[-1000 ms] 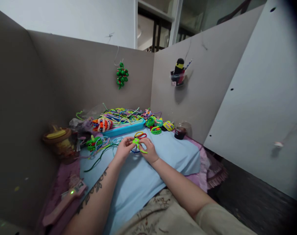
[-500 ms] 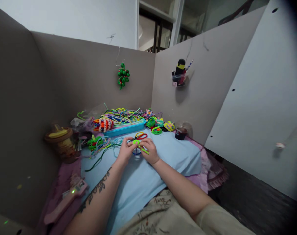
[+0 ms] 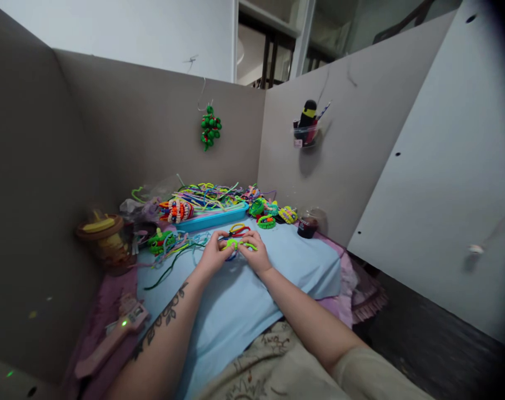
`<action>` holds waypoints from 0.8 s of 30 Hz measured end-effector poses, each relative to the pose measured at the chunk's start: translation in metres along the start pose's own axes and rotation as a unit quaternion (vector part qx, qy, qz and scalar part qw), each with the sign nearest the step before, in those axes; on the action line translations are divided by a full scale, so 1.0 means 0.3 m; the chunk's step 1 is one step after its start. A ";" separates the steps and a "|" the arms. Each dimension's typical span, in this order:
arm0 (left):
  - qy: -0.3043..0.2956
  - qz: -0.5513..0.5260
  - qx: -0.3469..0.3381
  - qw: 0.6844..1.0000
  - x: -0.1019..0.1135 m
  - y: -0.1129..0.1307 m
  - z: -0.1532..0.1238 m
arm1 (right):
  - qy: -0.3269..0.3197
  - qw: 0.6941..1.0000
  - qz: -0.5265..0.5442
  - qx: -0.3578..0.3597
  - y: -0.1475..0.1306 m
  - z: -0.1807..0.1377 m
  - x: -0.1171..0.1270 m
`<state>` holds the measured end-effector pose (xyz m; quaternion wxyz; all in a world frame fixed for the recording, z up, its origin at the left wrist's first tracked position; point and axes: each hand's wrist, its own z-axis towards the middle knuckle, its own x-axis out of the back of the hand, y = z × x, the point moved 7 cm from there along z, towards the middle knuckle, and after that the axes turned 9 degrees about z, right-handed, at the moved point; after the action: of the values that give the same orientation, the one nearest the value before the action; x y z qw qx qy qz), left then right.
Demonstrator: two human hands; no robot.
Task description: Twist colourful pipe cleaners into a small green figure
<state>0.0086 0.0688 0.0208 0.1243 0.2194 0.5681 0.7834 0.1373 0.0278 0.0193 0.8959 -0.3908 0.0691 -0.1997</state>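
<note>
Over the light blue cloth (image 3: 294, 272), my left hand (image 3: 213, 254) pinches a small bunched piece of lime-green pipe cleaner (image 3: 233, 244). My right hand (image 3: 256, 256) grips the same pipe cleaner from the other side, its loose end (image 3: 249, 245) poking out along the fingers. Something dark blue shows under the green piece, mostly hidden by the fingers. Just behind the hands lie scissors (image 3: 238, 228) with red and yellow handles. Loose pipe cleaners (image 3: 171, 269) in dark green and pale blue trail out to the left of my left hand.
A blue tray (image 3: 214, 220) heaped with pipe cleaners stands at the back. Finished fuzzy pieces (image 3: 266, 221) sit to its right, near a cup of dark drink (image 3: 306, 226). At left are a lidded cup (image 3: 106, 241) and a pink glue gun (image 3: 114, 339). Grey panels (image 3: 160, 122) enclose the table.
The green pipe cleaner's loose end has swung from pointing down-right to lying nearly level. My right hand has turned slightly with it; both hands stay close together.
</note>
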 end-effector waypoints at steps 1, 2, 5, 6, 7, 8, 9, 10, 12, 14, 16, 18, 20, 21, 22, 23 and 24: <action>0.002 0.000 0.003 1.000 0.002 -0.002 0.001 | -0.007 1.000 -0.003 0.000 0.000 -0.001 -0.002; 0.007 0.003 0.006 1.000 0.006 -0.005 0.002 | -0.013 1.000 -0.008 0.003 -0.002 -0.003 -0.003; 0.051 0.036 0.016 0.998 0.036 -0.015 0.007 | -0.004 0.999 -0.027 0.029 -0.018 -0.009 0.007; 0.076 0.055 0.017 0.995 0.052 -0.017 0.008 | 0.006 0.998 -0.039 0.045 -0.026 -0.011 0.014; 0.100 0.073 0.016 0.992 0.069 -0.017 0.008 | 0.014 0.996 -0.056 0.063 -0.034 -0.012 0.019; 0.120 0.087 0.013 0.989 0.082 -0.016 0.007 | 0.014 0.993 -0.079 0.081 -0.042 -0.014 0.019; 0.132 0.096 0.008 0.987 0.092 -0.015 0.007 | 0.005 0.990 -0.106 0.095 -0.047 -0.014 0.015; 0.134 0.099 0.004 0.986 0.096 -0.015 0.008 | -0.008 0.986 -0.132 0.105 -0.050 -0.013 0.007; 0.118 0.099 -0.004 0.988 0.090 -0.017 0.013 | -0.037 0.978 -0.172 0.115 -0.048 -0.012 -0.012; 0.100 0.104 -0.008 0.990 0.080 -0.023 0.017 | -0.056 0.973 -0.192 0.116 -0.040 -0.009 -0.025; 0.088 0.115 -0.016 0.989 0.072 -0.025 0.020 | -0.063 0.971 -0.199 0.113 -0.031 -0.008 -0.030; 0.075 0.126 -0.024 0.989 0.064 -0.025 0.021 | -0.062 0.971 -0.202 0.113 -0.025 -0.008 -0.028; 0.056 0.122 -0.029 0.991 0.054 -0.024 0.021 | -0.055 0.970 -0.205 0.118 -0.021 -0.009 -0.023; 0.045 0.116 -0.029 0.992 0.049 -0.024 0.021 | -0.051 0.970 -0.204 0.119 -0.019 -0.009 -0.020; 0.036 0.108 -0.028 0.993 0.045 -0.024 0.021 | -0.048 0.971 -0.201 0.118 -0.015 -0.009 -0.017; 0.027 0.100 -0.027 0.994 0.040 -0.023 0.021 | -0.045 0.973 -0.195 0.116 -0.011 -0.009 -0.014; 0.020 0.093 -0.025 0.995 0.037 -0.023 0.020 | -0.044 0.975 -0.188 0.112 -0.006 -0.009 -0.012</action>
<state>0.0014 0.0809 0.0182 0.0454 0.2524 0.5280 0.8096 0.1326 0.0265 0.0186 0.8824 -0.3024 -0.0684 -0.3538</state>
